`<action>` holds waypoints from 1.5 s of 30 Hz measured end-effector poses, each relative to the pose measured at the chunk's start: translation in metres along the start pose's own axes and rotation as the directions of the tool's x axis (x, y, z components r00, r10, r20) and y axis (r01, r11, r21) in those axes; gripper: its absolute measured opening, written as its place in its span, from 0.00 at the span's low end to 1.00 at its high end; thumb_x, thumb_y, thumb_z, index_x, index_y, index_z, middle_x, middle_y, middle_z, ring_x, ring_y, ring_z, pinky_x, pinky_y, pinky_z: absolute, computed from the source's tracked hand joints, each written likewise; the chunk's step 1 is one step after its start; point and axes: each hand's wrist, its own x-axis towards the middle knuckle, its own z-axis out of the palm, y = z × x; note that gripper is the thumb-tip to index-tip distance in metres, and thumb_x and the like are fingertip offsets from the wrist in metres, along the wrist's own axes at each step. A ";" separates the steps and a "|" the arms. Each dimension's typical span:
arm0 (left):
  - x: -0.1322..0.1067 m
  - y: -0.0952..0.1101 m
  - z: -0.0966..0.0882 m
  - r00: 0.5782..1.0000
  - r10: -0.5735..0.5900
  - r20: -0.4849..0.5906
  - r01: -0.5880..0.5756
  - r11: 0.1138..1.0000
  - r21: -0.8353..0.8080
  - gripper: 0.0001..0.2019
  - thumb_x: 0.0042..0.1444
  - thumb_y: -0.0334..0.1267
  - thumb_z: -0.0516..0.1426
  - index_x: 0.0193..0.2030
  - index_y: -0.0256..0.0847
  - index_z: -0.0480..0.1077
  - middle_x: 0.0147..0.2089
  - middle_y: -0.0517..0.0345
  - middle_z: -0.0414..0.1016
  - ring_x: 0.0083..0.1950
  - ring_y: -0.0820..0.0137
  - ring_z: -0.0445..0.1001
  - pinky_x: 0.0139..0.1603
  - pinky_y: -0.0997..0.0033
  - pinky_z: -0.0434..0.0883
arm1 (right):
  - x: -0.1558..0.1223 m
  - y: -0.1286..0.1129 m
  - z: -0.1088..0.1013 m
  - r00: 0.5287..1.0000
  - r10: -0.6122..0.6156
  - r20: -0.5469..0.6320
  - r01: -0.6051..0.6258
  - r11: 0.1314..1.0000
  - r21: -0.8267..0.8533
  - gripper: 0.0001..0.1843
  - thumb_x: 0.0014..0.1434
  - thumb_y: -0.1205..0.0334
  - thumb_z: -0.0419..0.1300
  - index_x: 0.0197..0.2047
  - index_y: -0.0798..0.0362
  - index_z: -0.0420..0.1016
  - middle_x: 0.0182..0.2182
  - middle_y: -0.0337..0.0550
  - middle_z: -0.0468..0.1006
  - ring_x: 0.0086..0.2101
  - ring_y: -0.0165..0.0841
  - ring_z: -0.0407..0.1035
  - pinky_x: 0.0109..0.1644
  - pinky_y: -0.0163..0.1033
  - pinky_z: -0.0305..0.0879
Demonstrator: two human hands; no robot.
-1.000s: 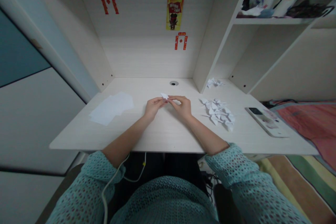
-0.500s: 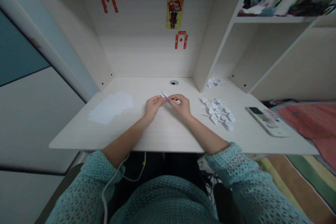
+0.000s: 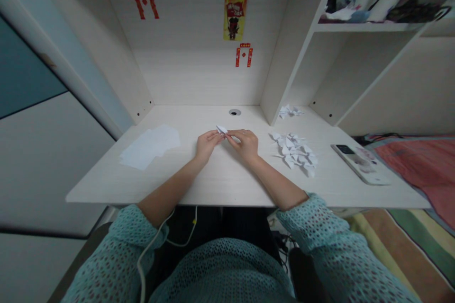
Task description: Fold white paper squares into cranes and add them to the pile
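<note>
Between my fingertips, just above the middle of the desk (image 3: pixel 220 184), is a small folded piece of white paper (image 3: pixel 222 129). My left hand (image 3: pixel 208 145) pinches it from the left, fingers closed. From the other side my right hand (image 3: pixel 246 144) grips it with thumb and fingers together. Part of the paper is hidden behind the fingers. To the left lie flat white paper sheets (image 3: pixel 151 147), spread and overlapping. A heap of folded white paper pieces (image 3: pixel 295 151) is at the right, and a smaller group of folded papers (image 3: pixel 290 111) sits behind the divider.
A phone (image 3: pixel 359 164) lies at the desk's right. The upright divider panel (image 3: pixel 284 66) stands at the back right, below a shelf (image 3: pixel 366 27) holding bags. A white cable (image 3: pixel 142 265) crosses my left sleeve. A round cable hole (image 3: pixel 234 112) is near the back wall.
The folded paper has turned between my fingers, its tip now lower and broader in view. My right fingers have shifted slightly; both hands stay in nearly the same place.
</note>
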 end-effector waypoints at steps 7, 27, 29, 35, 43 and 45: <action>0.002 -0.002 -0.002 1.000 -0.010 0.015 0.011 1.000 -0.016 0.17 0.42 0.41 0.64 0.38 0.34 0.74 0.40 0.49 0.78 0.42 0.65 0.76 0.53 0.61 0.68 | 0.000 0.001 -0.001 0.999 -0.032 -0.008 0.032 0.999 -0.022 0.11 0.59 0.55 0.55 0.38 0.46 0.79 0.38 0.40 0.81 0.40 0.35 0.74 0.46 0.41 0.61; 0.004 -0.007 -0.004 0.998 -0.043 0.056 0.044 0.999 -0.028 0.17 0.42 0.42 0.65 0.38 0.34 0.75 0.39 0.50 0.78 0.41 0.67 0.76 0.52 0.62 0.68 | -0.001 0.001 -0.002 0.999 -0.034 0.001 0.034 0.998 -0.048 0.10 0.59 0.57 0.56 0.38 0.47 0.79 0.38 0.40 0.81 0.40 0.35 0.74 0.45 0.40 0.62; 0.004 -0.009 -0.003 0.997 -0.040 0.060 0.042 0.999 -0.026 0.17 0.42 0.42 0.64 0.39 0.34 0.74 0.40 0.50 0.78 0.41 0.67 0.76 0.52 0.62 0.68 | -0.001 0.000 -0.001 1.000 -0.005 -0.003 0.005 1.000 -0.005 0.10 0.58 0.58 0.56 0.39 0.47 0.78 0.38 0.40 0.81 0.39 0.35 0.73 0.45 0.41 0.62; 0.001 -0.010 -0.003 0.994 0.111 -0.013 -0.106 0.977 0.187 0.18 0.46 0.42 0.62 0.43 0.35 0.73 0.40 0.49 0.78 0.40 0.65 0.76 0.46 0.64 0.71 | 0.001 -0.002 0.007 0.968 0.251 0.019 -0.238 0.889 0.391 0.18 0.52 0.54 0.61 0.46 0.50 0.75 0.34 0.42 0.80 0.32 0.33 0.72 0.39 0.38 0.66; -0.012 0.006 -0.001 0.898 0.440 0.020 -0.332 0.646 0.688 0.17 0.53 0.43 0.58 0.49 0.47 0.70 0.38 0.57 0.78 0.38 0.68 0.76 0.43 0.67 0.71 | 0.006 -0.001 0.015 0.848 0.470 0.247 -0.482 0.488 0.728 0.16 0.41 0.54 0.67 0.33 0.53 0.77 0.31 0.45 0.79 0.30 0.32 0.70 0.38 0.39 0.64; -0.014 0.009 0.002 0.896 0.443 0.038 -0.361 0.675 0.644 0.19 0.52 0.43 0.59 0.51 0.47 0.68 0.39 0.57 0.77 0.39 0.70 0.76 0.42 0.69 0.71 | 0.007 0.001 0.016 0.812 0.496 0.306 -0.520 0.378 0.766 0.16 0.38 0.55 0.68 0.32 0.53 0.77 0.29 0.43 0.79 0.30 0.32 0.70 0.37 0.38 0.63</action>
